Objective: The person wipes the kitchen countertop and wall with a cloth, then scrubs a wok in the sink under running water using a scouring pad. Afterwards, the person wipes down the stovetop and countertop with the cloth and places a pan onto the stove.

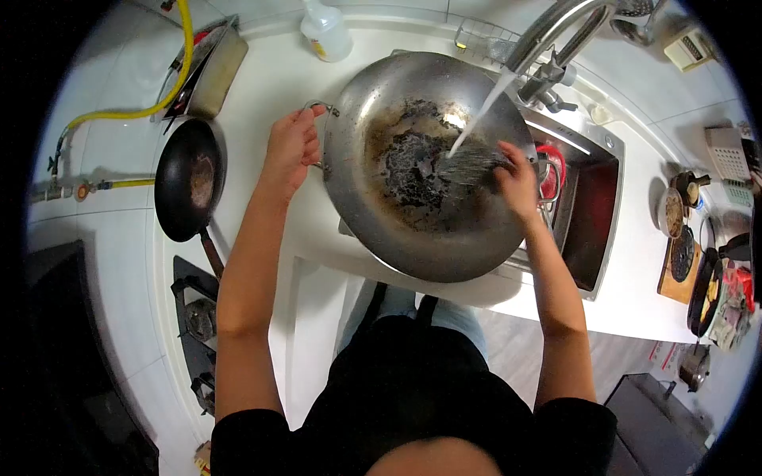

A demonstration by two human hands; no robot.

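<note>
A large steel wok lies tilted over the counter and the edge of the sink, with dark scorched residue at its centre. My left hand is closed round the wok's left handle. Inside the wok, near its right side, my right hand grips a bristly whisk-like brush, blurred by motion. Water runs from the metal faucet into the wok beside the brush.
The steel sink lies right of the wok, with a red-rimmed item in it. A black frying pan is at the left, above the stove. A spray bottle stands behind. Pans and a cutting board are far right.
</note>
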